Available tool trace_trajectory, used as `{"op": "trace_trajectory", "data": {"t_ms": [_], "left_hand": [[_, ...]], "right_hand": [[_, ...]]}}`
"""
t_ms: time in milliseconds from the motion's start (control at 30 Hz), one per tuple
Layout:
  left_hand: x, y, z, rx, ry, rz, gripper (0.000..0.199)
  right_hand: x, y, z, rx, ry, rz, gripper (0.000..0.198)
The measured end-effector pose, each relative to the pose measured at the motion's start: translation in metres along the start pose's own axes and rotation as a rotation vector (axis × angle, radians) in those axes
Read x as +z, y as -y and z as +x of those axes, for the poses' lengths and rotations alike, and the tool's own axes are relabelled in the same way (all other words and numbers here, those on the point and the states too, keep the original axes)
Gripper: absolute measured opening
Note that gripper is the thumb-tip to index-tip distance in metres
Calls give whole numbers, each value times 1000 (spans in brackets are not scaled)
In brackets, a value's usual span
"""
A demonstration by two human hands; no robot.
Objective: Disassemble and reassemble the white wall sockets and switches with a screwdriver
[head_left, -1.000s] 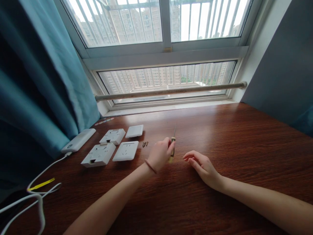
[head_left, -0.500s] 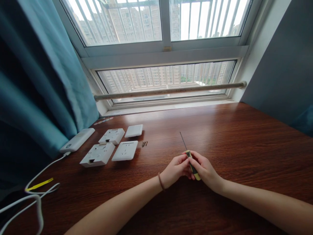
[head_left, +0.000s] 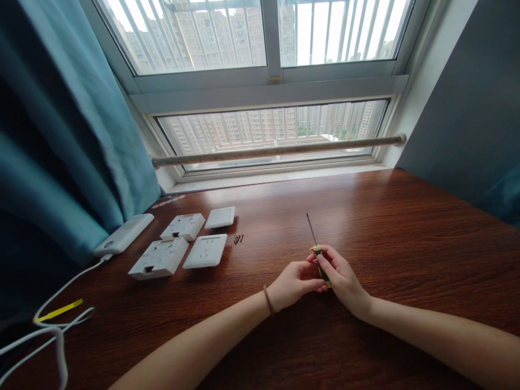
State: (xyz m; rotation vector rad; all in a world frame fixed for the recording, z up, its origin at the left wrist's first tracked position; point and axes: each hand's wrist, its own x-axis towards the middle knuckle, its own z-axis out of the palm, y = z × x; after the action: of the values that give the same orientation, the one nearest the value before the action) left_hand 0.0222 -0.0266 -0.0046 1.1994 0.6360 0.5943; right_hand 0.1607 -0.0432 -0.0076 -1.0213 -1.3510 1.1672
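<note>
A screwdriver [head_left: 322, 270] with a dark and yellow handle and a thin metal shaft is held over the table, its tip pointing away from me. My right hand [head_left: 343, 279] wraps the handle, thumb along its side. My left hand [head_left: 294, 281], with a brown band on the wrist, closes on the handle from the other side, thumb by its lower end; some fingertips are hidden. Left of my hands lie several small screws [head_left: 238, 239], a white socket panel [head_left: 206, 251] and a plain white switch panel [head_left: 220, 217].
Two white mounting boxes [head_left: 159, 259] stand left of the panels. Farther left, a white power bank [head_left: 124, 234] has a white cable [head_left: 67, 290] with a yellow tie [head_left: 59, 310]. A blue curtain [head_left: 73, 119] hangs at left; a rail [head_left: 276, 152] crosses the window.
The screwdriver has turned slightly more upright, its tip shifting a little right. My left thumb has slid down towards the handle's lower end. The view has shifted slightly.
</note>
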Motion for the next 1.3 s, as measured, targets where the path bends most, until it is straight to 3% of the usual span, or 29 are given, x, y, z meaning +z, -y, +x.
{"op": "trace_trajectory", "data": {"t_ms": [200,333,400,500,600,700,1300], "left_hand": [[5,4,-9,204,-9,541,29],[9,2,-13,280,1,752,32],[11,1,-14,305,-3,809,30],[13,0,-14,326,-6,869,27],[13,0,-15,339,-2,906,24],[14,0,-15,346,8,918,23],[16,1,-17,358,26,1035,27]], "right_hand": [[-11,8,20,10,-13,-62,21],[-38,22,41,56,-32,-210,27],[-61,22,46,78,-44,-404,33],[-102,12,47,22,-135,-884,30],[-136,1,46,76,-220,-1049,29],[-155,-2,47,146,-234,-1160,28],[-164,1,48,352,-188,-1519,34]]}}
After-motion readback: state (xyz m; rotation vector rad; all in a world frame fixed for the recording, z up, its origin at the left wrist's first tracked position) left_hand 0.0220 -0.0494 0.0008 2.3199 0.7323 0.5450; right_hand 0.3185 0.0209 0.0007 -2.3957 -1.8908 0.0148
